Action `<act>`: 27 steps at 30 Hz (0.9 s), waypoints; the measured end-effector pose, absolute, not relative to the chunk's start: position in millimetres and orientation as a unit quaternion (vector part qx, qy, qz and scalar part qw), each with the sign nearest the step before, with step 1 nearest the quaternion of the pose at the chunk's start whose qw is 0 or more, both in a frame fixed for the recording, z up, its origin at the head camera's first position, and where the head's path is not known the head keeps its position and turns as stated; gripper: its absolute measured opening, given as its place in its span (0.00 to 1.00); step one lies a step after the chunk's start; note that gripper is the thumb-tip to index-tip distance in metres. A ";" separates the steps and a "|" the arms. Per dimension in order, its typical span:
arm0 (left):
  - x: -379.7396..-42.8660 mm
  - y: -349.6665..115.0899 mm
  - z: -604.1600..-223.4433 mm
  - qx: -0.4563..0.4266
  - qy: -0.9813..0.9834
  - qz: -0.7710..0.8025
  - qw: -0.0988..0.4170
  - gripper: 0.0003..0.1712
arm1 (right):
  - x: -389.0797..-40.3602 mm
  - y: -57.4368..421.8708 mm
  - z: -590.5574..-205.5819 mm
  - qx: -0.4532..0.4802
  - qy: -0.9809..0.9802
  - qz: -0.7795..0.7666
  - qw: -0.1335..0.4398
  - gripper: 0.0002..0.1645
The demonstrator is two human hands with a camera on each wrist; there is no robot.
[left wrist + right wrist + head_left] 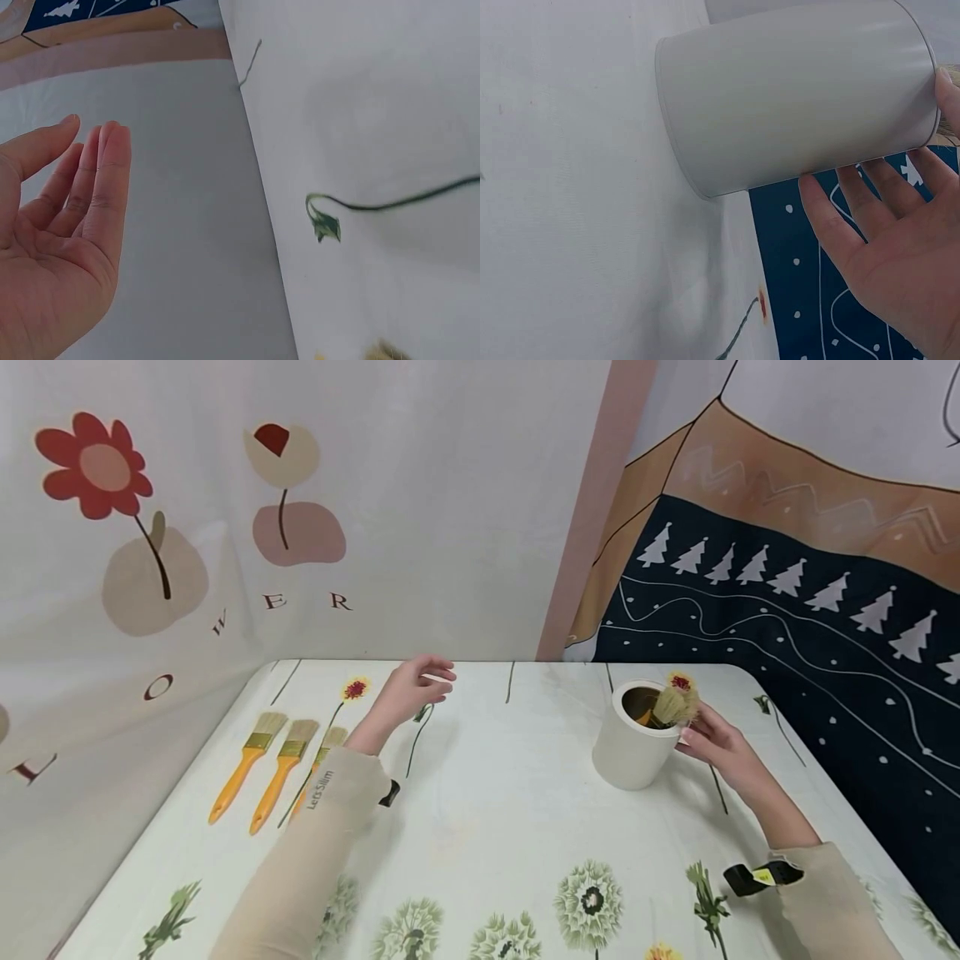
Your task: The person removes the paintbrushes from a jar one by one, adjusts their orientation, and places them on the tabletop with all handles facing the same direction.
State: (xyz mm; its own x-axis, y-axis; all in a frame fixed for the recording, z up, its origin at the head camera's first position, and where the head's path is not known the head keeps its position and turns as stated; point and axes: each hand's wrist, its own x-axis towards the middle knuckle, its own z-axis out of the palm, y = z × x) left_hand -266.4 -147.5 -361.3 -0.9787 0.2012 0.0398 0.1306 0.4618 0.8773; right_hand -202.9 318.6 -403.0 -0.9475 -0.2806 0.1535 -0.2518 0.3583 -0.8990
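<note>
A white cylindrical container [632,752] stands upright on the table at the right. Inside it leans a paintbrush [672,704], bristles up and tipped over the right rim; most of its handle is hidden. My right hand [716,745] is at the container's right side. In the right wrist view its fairly straight fingers [829,217] touch the container's wall, with the thumb at the rim. My left hand [415,689] hovers empty over the far part of the table, fingers loosely bent. Left of that arm lie two paintbrushes [243,767] [283,774] and a third paintbrush [330,743], partly covered by the sleeve.
The table [487,802] wears a white cloth printed with flowers and stems. Behind it hangs a pale curtain [450,527] with flower prints and letters. A dark blue and brown patterned cloth [750,577] hangs at the right, beside the table's edge.
</note>
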 end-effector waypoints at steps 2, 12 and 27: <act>-266.9 -140.8 -362.1 0.106 0.851 0.513 0.036 0.23 | -202.8 318.5 -403.1 -0.161 0.825 -0.542 0.013 0.39; -268.6 -104.5 -358.8 0.138 0.837 0.528 0.041 0.21 | -201.8 318.3 -403.2 -0.164 0.823 -0.543 0.012 0.39; -269.4 -50.5 -356.5 0.172 0.816 0.549 0.057 0.19 | -201.3 318.1 -403.4 -0.172 0.819 -0.548 0.007 0.38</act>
State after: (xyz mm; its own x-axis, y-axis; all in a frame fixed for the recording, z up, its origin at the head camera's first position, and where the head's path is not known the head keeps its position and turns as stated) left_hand -269.4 -50.5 -356.5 -0.9345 0.3432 0.0948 0.2171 0.3381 0.9157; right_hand -201.3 318.1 -403.4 -0.9410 -0.2883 0.1772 -0.2736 0.3400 -0.8998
